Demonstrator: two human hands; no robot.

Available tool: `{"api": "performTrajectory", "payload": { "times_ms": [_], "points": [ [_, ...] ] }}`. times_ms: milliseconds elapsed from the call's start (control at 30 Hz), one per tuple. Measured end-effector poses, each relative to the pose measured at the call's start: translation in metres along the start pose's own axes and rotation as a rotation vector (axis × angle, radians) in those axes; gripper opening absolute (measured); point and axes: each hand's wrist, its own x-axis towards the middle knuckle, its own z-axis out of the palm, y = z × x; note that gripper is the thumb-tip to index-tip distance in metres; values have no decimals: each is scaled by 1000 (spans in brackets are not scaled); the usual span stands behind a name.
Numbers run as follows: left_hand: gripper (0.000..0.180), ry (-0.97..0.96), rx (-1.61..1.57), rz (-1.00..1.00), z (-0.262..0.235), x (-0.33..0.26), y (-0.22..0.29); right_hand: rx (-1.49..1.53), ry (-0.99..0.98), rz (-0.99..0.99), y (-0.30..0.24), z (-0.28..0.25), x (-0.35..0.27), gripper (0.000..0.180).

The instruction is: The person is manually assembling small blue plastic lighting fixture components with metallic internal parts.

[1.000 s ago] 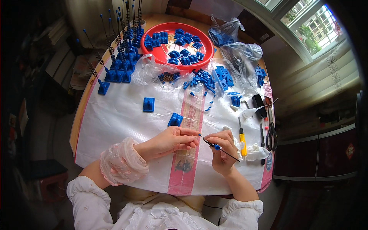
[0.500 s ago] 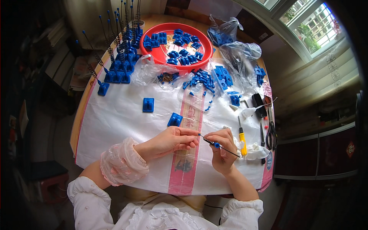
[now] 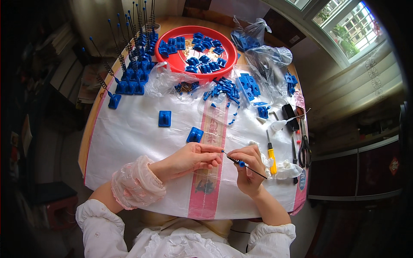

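Note:
My left hand (image 3: 192,158) and my right hand (image 3: 248,167) meet over the white sheet (image 3: 129,137) near the table's front edge. My right hand pinches a thin black rod with a coiled spring and a small blue bead (image 3: 241,163); the rod sticks out to the lower right. My left hand's fingertips close on the rod's tip at the left end. A small blue plastic base (image 3: 195,135) lies just beyond my left hand, another blue base (image 3: 164,118) farther left.
A red round tray (image 3: 170,60) holding several blue parts sits at the back. Finished blue bases with upright spring rods (image 3: 133,73) stand at the back left. Clear bags of blue parts (image 3: 254,36), a yellow-handled screwdriver (image 3: 271,151), scissors (image 3: 304,148) and loose blue bits (image 3: 226,88) lie to the right.
Both hands stay together on the rod; only small finger shifts show, and the left fingertips have closed a little nearer the rod's tip.

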Motion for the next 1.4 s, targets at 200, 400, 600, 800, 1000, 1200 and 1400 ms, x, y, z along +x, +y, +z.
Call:
{"api": "performTrajectory", "payload": {
  "times_ms": [200,400,600,800,1000,1200,1400],
  "points": [
    [45,-12,1,1,-1,1,-1,20,14,12,3,1,0,27],
    [44,-6,96,23,4,-1,-2,107,149,54,4,0,-8,18],
    [35,-13,218,2,20,-10,12,174,335,82,1,-7,-8,13],
    [19,10,798,247,53,-34,46,163,429,72,4,-5,-8,18],
    [9,141,1741,873,71,40,102,118,411,88,5,-6,-9,13],
    [10,-1,1884,1102,78,161,105,151,431,89,4,-4,-9,14],
    [10,-15,2159,1128,77,225,101,151,434,74,2,-7,-8,15]
  ]
}}
